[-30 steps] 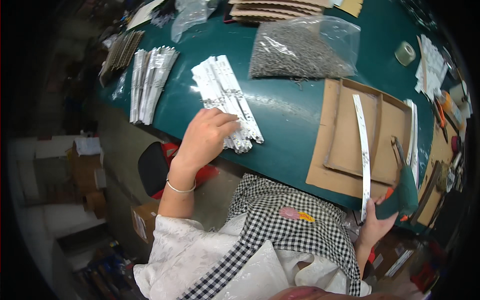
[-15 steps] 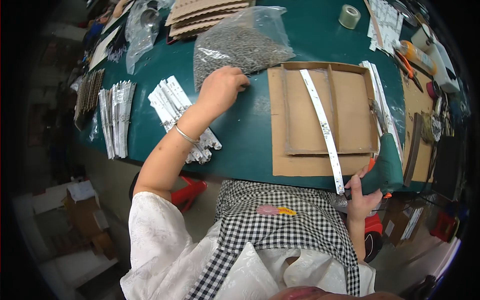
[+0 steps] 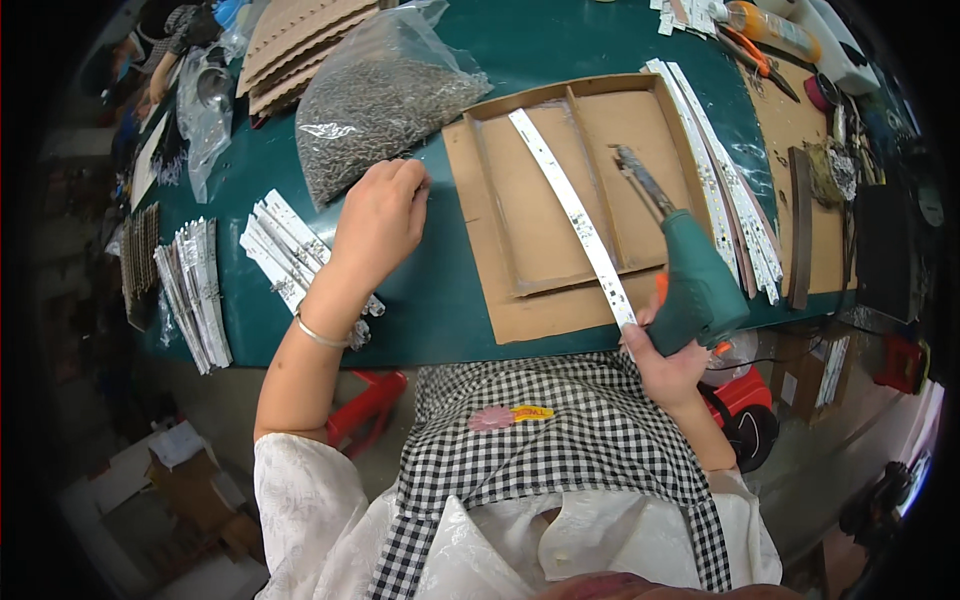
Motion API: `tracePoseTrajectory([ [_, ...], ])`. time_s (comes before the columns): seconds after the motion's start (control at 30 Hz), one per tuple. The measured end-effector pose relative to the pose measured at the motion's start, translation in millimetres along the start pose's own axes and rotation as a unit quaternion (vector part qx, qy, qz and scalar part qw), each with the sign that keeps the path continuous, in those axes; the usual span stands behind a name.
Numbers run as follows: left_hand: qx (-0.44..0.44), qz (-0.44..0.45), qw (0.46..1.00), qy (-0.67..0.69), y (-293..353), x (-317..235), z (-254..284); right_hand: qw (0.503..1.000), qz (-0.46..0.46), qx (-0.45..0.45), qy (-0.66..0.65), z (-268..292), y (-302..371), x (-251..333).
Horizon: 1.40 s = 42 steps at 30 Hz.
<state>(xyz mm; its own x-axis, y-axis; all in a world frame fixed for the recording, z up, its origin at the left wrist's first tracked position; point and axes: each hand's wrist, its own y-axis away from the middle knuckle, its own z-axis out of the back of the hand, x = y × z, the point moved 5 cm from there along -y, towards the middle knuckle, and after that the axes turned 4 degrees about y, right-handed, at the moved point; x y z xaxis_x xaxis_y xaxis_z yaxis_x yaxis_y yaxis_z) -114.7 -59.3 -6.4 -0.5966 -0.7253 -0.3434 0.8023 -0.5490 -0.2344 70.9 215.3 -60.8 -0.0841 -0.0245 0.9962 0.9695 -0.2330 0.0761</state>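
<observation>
My right hand (image 3: pixel 668 370) is closed round a green pistol-shaped soldering gun (image 3: pixel 698 285) with an orange trigger. Its dark metal tip hangs over the right part of a cardboard tray (image 3: pixel 558 285). The same hand pinches the near end of a narrow white circuit-board strip (image 3: pixel 572 212), which slants across the tray. My left hand (image 3: pixel 382 222), fingers pressed together, hovers above the table just nearer than a clear bag of small metal pieces (image 3: pixel 385 105). Whatever its fingertips may hold is hidden. Left of that wrist lies a bundle of white strips (image 3: pixel 285 250).
More white strips (image 3: pixel 715 165) lie along the tray's right side. A second strip stack (image 3: pixel 193 290) sits at the left. Cardboard sheets (image 3: pixel 300 45) are piled behind. Orange-handled pliers (image 3: pixel 757 62) and a bottle (image 3: pixel 770 28) stand at the far right.
My left hand has drawn back slightly from the bag. The right hand has lifted the soldering gun and strip, bringing the tip leftward over the tray. The whole view has shifted.
</observation>
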Motion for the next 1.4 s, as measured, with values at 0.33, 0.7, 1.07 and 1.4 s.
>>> tracePoseTrajectory([
  [0.33,0.080,0.191,0.783,0.587,16,-78,-27,0.977,0.131,-0.025,0.168,15,8,1],
  [0.7,0.075,0.244,0.617,0.744,18,-97,-55,0.995,0.101,0.010,0.016,2,-22,35],
  [1.07,0.149,0.224,0.591,0.760,20,-125,-66,0.991,0.107,0.081,-0.022,-25,-35,46],
  [1.4,0.081,0.243,0.620,0.742,21,-135,-66,0.978,0.150,0.045,0.137,-19,-41,44],
])
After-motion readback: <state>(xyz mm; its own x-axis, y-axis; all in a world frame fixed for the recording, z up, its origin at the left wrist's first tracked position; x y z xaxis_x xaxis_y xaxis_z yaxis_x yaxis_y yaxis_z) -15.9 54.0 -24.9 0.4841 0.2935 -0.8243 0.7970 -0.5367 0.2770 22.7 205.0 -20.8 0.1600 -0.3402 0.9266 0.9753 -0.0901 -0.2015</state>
